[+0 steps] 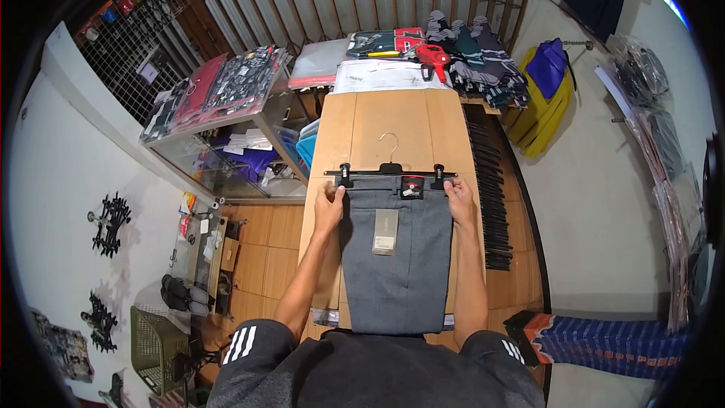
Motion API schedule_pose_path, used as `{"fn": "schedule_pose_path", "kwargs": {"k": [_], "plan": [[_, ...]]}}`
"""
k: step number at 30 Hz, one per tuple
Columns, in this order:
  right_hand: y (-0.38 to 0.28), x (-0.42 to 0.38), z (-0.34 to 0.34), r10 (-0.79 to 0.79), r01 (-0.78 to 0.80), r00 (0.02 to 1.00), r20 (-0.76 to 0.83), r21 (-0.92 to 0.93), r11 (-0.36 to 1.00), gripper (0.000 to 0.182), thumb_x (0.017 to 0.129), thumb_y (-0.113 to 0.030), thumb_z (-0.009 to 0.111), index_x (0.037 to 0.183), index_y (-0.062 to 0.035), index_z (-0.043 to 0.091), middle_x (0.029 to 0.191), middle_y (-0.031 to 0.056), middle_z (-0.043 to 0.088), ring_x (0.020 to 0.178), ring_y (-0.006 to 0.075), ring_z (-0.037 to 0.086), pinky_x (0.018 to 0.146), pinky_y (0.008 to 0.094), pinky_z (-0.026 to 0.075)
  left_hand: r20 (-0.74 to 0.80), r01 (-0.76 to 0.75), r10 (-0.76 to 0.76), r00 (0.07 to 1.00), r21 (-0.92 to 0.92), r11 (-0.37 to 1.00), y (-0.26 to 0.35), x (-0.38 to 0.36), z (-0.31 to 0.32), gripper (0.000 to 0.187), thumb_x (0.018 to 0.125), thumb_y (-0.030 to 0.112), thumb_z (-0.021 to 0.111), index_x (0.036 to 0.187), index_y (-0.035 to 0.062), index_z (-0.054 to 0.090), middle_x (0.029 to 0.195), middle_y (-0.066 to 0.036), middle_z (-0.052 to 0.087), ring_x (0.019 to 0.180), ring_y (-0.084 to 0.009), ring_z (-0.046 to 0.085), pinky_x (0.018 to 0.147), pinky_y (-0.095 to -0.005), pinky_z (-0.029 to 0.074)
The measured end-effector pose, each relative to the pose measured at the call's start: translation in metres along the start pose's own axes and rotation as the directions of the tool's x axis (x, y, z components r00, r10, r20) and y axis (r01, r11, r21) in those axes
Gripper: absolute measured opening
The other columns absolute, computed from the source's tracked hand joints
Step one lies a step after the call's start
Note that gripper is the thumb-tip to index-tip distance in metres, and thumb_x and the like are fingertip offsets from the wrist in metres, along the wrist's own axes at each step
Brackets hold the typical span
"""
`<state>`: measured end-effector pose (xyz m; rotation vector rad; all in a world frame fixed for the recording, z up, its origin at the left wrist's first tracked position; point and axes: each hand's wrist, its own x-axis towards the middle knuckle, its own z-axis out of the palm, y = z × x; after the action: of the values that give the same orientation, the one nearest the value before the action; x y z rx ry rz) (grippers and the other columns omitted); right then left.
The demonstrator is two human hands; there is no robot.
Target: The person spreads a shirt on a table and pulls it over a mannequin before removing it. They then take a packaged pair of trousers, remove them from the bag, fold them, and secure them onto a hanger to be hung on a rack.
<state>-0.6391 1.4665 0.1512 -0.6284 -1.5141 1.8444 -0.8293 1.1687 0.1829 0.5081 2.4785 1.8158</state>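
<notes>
Grey trousers (370, 279) lie folded lengthwise on a cardboard-covered table (408, 115), waistband away from me. A black clip hanger (390, 169) is along the waistband, its two clips at the left and right ends and its metal hook pointing away. My left hand (329, 205) pinches the left corner of the waistband, just below the left clip. My right hand (460, 201) pinches the right corner below the other clip. A paper tag (385, 232) hangs on the front of the trousers, and a black label (411, 187) with a red mark sits at the waistband.
Beyond the table's far end are a red tag gun (433, 58), white papers (377, 75) and stacked folded clothes (483, 60). A glass display case (219, 155) stands at the left. Many black hangers (491, 196) line the right side. A green basket (158, 347) is at lower left.
</notes>
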Motion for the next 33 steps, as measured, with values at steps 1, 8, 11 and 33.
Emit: {"fn": "schedule_pose_path", "kwargs": {"k": [1,8,11,33], "plan": [[-0.001,-0.001,-0.001,0.007,-0.008,1.000,0.014,0.021,1.000,0.013,0.098,-0.011,0.065,0.104,-0.0027,0.056,0.091,0.0051,0.068,0.081,0.0091,0.060,0.074,0.0235,0.046,0.139,0.070,-0.050,0.989,-0.140,0.988,-0.002,0.000,-0.008,0.043,0.096,0.027,0.067,0.120,-0.0076,0.060,0.105,-0.015,0.069,0.091,-0.0201,0.065,0.083,-0.0315,0.050],[-0.041,-0.042,-0.005,0.068,-0.084,0.991,0.113,0.140,0.987,0.026,0.097,-0.014,0.067,0.118,-0.0011,0.058,0.104,0.0063,0.071,0.093,0.0101,0.064,0.086,0.0235,0.047,0.205,0.141,-0.078,0.976,-0.318,0.938,0.029,-0.024,-0.027,0.023,0.100,0.018,0.063,0.107,-0.0036,0.067,0.088,0.000,0.065,0.081,-0.0054,0.057,0.072,-0.0227,0.046],[-0.063,-0.083,-0.005,0.070,-0.079,0.994,0.078,0.115,0.990,0.037,0.096,-0.012,0.068,0.128,0.0027,0.055,0.111,0.0084,0.071,0.100,0.0111,0.064,0.091,0.0243,0.047,0.217,0.156,-0.072,0.973,-0.397,0.904,0.040,-0.042,-0.036,0.021,0.100,0.018,0.063,0.105,-0.0023,0.068,0.089,0.001,0.066,0.079,-0.0051,0.058,0.071,-0.0214,0.046],[-0.217,-0.520,-0.051,-0.243,0.255,0.906,-0.345,-0.013,0.967,0.029,0.096,-0.009,0.068,0.121,0.0031,0.060,0.110,0.0091,0.071,0.096,0.0115,0.066,0.089,0.0254,0.051,0.452,0.189,0.157,0.878,-0.629,0.754,0.165,-0.329,-0.164,0.008,0.100,0.010,0.062,0.103,0.0020,0.063,0.091,0.001,0.067,0.084,-0.0033,0.056,0.077,-0.0210,0.043]]}}
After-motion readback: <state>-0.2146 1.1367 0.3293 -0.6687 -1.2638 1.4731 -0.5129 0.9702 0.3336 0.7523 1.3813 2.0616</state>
